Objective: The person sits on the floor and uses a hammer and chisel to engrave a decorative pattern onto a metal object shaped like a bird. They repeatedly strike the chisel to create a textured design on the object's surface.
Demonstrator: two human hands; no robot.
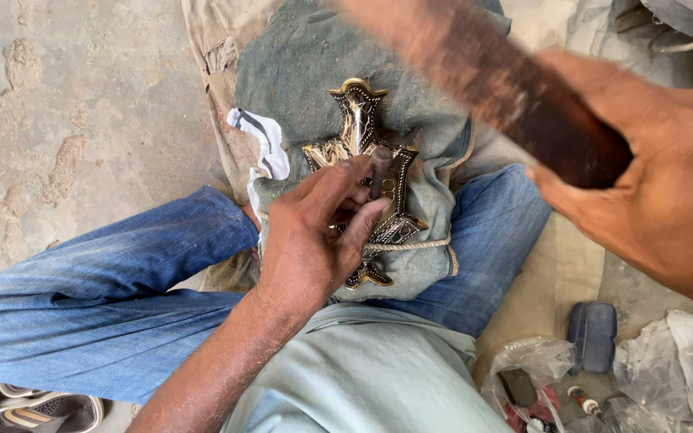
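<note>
Now the left hand pinches a short punch upright on the brass ornament lying over the cloth-covered lap. Up and right, the right hand grips a blurred mallet, handle slanting toward the punch.

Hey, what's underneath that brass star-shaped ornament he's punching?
The ornament lies on a dusty green cloth pad tied with cord. Whatever the cloth wraps is hidden; the left hand covers the ornament's lower part.
</note>
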